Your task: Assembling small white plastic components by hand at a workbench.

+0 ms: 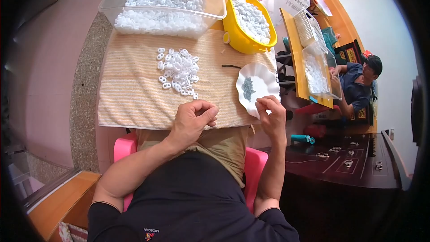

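Note:
My left hand is closed above the front edge of the striped towel, thumb pressed against the curled fingers. Anything inside it is hidden. Over the near right rim of a white scalloped dish, my right hand is pinched; whatever may be between its fingertips is too small to make out. A small heap of tiny grey-green pieces lies in that dish. Beyond my left hand, a loose pile of small white oval plastic pieces with two holes is spread on the towel.
A clear plastic bin of white pieces stands at the back, beside a yellow tub filled with more. A thin dark stick lies left of the dish. At the right, another person sits by a yellow-topped table with bins.

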Demonstrator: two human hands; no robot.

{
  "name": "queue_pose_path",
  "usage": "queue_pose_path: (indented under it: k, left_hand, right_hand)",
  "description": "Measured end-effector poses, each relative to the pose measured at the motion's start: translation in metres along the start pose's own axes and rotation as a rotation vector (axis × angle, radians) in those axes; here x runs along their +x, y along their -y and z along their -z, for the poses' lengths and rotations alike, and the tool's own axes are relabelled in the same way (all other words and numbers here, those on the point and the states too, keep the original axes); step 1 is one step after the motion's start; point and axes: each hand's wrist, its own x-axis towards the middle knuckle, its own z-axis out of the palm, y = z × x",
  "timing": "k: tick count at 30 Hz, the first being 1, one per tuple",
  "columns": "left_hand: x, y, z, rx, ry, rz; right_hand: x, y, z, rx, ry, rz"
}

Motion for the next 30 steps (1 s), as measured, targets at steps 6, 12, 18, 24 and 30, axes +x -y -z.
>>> queue_pose_path:
  k: [6, 12, 18, 24, 30]
  left_hand:
    - [-0.002, -0.002, -0.001, 0.053, 0.098, 0.032]
    - [-0.003, -0.008, 0.000, -0.109, 0.131, 0.108]
    - [-0.002, -0.009, 0.002, -0.237, 0.121, 0.191]
    - [0.001, -0.008, 0.005, -0.315, 0.117, 0.193]
    - [0.001, -0.004, 0.007, -0.360, 0.090, 0.194]
  right_hand:
    - [-0.007, 0.065, -0.025, 0.851, 0.139, -0.097]
    - [-0.002, 0.068, -0.046, 1.019, 0.186, -0.008]
    - [-0.001, 0.069, -0.053, 1.034, 0.156, -0.008]
    - [-0.002, 0.072, -0.053, 1.202, 0.161, -0.205]
    - [-0.006, 0.069, -0.063, 1.269, 0.189, -0.260]
